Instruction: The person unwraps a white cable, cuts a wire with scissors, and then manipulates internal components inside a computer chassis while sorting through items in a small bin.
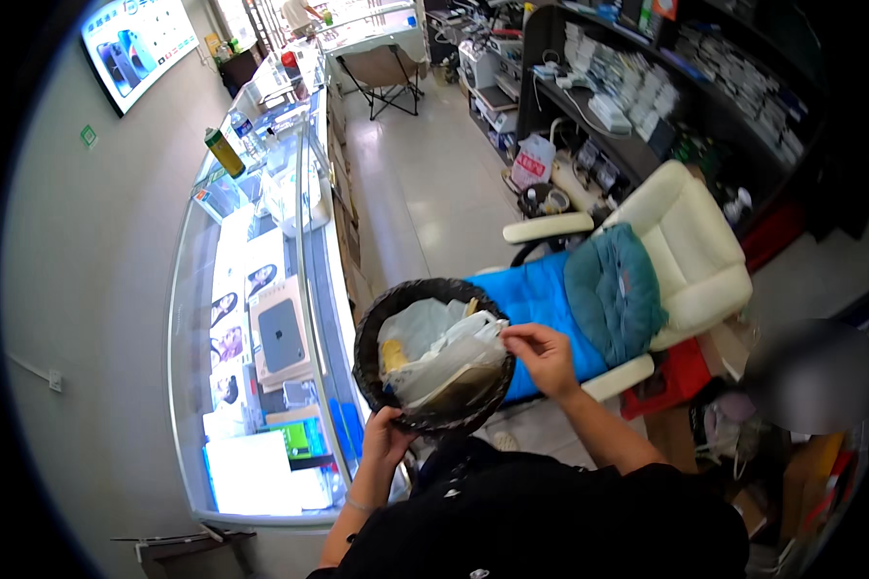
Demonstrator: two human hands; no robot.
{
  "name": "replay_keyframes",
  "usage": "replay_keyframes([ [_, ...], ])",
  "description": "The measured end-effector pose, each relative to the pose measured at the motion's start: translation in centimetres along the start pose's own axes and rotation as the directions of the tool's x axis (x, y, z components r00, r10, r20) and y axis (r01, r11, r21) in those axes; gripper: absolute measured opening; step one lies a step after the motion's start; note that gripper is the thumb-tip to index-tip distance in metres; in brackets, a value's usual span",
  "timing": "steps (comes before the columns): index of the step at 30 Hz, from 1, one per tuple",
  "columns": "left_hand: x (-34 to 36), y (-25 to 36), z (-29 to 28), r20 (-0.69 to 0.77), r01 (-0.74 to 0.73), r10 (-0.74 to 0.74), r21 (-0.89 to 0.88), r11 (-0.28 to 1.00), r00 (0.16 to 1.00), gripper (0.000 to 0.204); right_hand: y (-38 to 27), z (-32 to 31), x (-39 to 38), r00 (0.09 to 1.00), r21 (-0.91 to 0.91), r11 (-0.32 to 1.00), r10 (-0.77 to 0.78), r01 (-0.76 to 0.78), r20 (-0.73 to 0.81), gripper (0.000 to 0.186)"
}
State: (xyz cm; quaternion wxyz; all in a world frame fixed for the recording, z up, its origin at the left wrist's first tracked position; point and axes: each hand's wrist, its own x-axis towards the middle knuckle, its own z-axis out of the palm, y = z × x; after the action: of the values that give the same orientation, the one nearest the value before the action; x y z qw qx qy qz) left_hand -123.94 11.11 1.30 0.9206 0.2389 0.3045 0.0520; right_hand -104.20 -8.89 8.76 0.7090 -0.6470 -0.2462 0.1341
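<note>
A round waste bin with a black liner is held up in front of my body, its mouth tilted toward me. My left hand is closed on the near left side of its rim, with the thumb over the liner. Inside lie a crumpled, translucent white plastic bag, white tissue-like scraps and a yellowish piece. At the bin's right rim, my right hand has thumb and fingers pinched together on an edge of the white plastic.
A lit glass display counter with boxes runs along the left. On the right stands a cream office chair with a teal cushion and blue cloth. Dark shelves of boxes are behind it; a folding chair stands farther off.
</note>
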Motion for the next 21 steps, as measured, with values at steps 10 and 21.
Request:
replay_keyframes([
  [10,10.0,7.8,1.7,-0.112,-0.098,0.096,-0.016,0.995,0.989,0.043,1.1,6.7,15.9,0.96,-0.249,0.935,-0.209,0.252,0.188,0.017],
  [21,29.3,18.4,5.6,-0.121,-0.065,0.059,-0.049,0.997,0.991,0.04,6.2,8.2,37.8,0.922,-0.255,0.895,-0.308,0.365,0.236,0.019],
])
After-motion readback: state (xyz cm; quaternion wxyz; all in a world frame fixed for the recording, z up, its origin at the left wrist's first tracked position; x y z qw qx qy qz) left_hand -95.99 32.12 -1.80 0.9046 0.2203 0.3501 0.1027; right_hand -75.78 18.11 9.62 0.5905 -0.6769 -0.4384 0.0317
